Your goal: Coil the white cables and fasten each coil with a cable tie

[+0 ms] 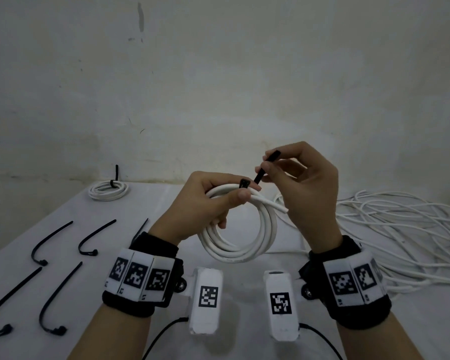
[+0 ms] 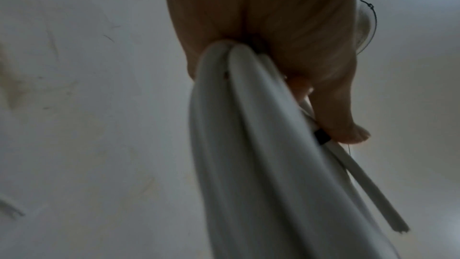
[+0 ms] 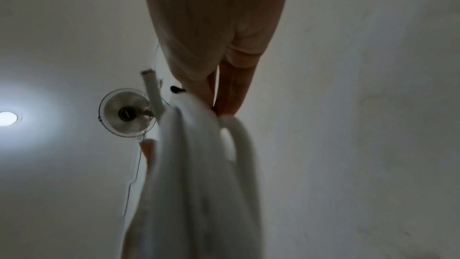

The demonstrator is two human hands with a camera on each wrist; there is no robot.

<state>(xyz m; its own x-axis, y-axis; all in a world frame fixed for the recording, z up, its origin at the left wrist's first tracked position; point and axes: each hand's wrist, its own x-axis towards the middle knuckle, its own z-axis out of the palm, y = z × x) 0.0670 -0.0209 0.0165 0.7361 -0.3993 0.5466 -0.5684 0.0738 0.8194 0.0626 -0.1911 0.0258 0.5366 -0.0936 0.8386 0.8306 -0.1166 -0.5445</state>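
One coil being tied, held at frame centre in the head view.

The round, smooth white coil [image 1: 240,224] hangs from the left hand [image 1: 213,201], whose fingers curl round the bunched strands, likely to keep the loops together; the right hand [image 1: 304,188] pinches the flat black cable tie [image 1: 266,165] tail, its square head sitting on the coil. Spare ties [image 1: 50,245] lie lower left, a finished coil [image 1: 108,190] upper left, loose cable [image 1: 400,229] tangled at right on the white table [image 1: 166,203].

Both hands [image 1: 257,193] raised, fingers curled
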